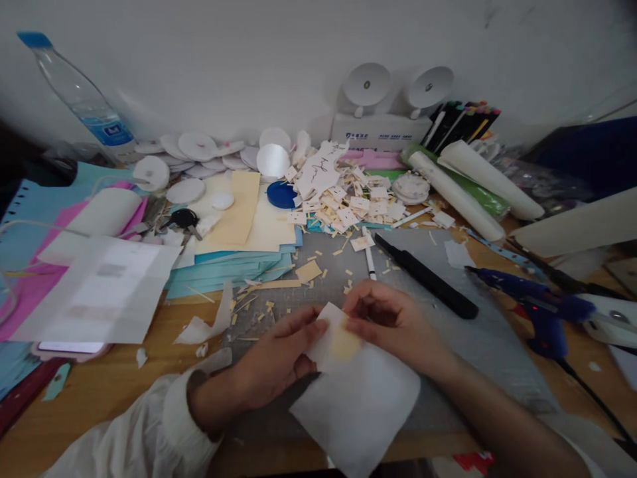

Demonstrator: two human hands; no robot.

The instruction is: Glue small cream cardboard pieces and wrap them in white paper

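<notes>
Between my two hands is a sheet of white paper (368, 405), its lower corner hanging over the table's front edge. A pale yellow piece of paper (346, 342) lies on or shows through its upper part. My left hand (283, 352) pinches the sheet's left edge between thumb and fingers. At the top right of the sheet, my right hand (393, 325) has its thumb and fingertips closed by the yellow piece; whether they grip the yellow piece or the white sheet is hard to tell. Beneath them lies a grey cutting mat (423, 265) scattered with small yellow scraps.
A black utility knife (428, 275) and a white pen (369, 255) lie beyond my hands. At right is a blue glue gun (537, 309). Small paper pieces (348, 206) are heaped at the back. Left are coloured sheets (233, 269) and a water bottle (79, 93).
</notes>
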